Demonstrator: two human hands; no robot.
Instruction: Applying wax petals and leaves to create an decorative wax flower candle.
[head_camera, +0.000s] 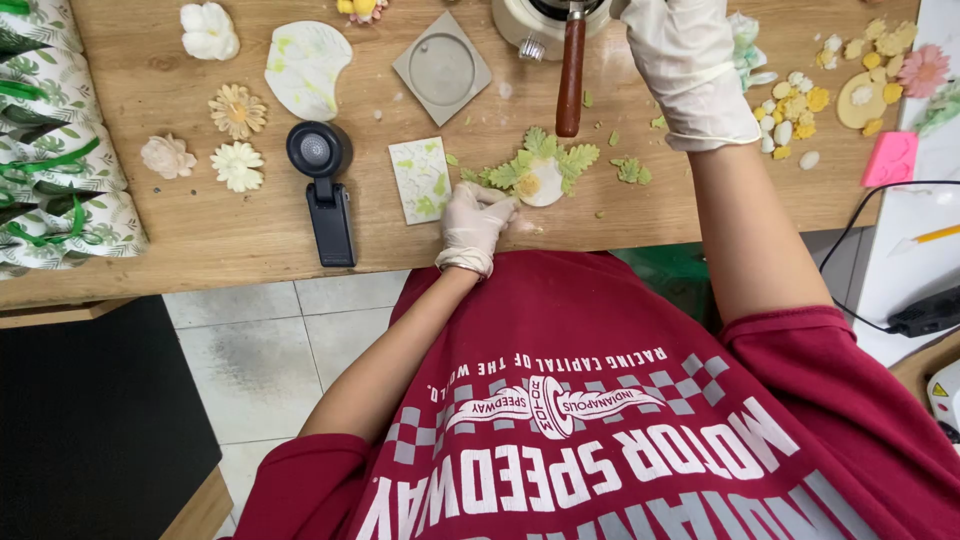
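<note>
Item one, centre of the frame: your left hand (473, 222), in a white glove, rests on the wooden table (200, 235) with its fingers pressed together, the fingertips touching the lower left edge of a round white piece ringed with green leaf shapes (541, 172). Item two, top of the frame, right of centre: your right hand (690, 65), also gloved, lies palm down beside a cream pot (520, 25) with a brown wooden handle (571, 75) that points down toward the leaf piece; whether its fingers grip anything you cannot tell, since they run out of the frame. Item three, just left of your left hand: a small rectangular slab, white marbled with green (420, 179). Item four, left of centre: a black clip-shaped device with a round head (322, 185). Item five, upper left: three moulded flowers in tan, pink and cream (237, 110), a white lump (209, 31) and a curved white-green slab (306, 66). Item six, upper middle: a grey square mould with a round hollow (441, 68). Item seven, upper right: scattered yellow and white small pieces (797, 105) and a pink block (890, 158).
</note>
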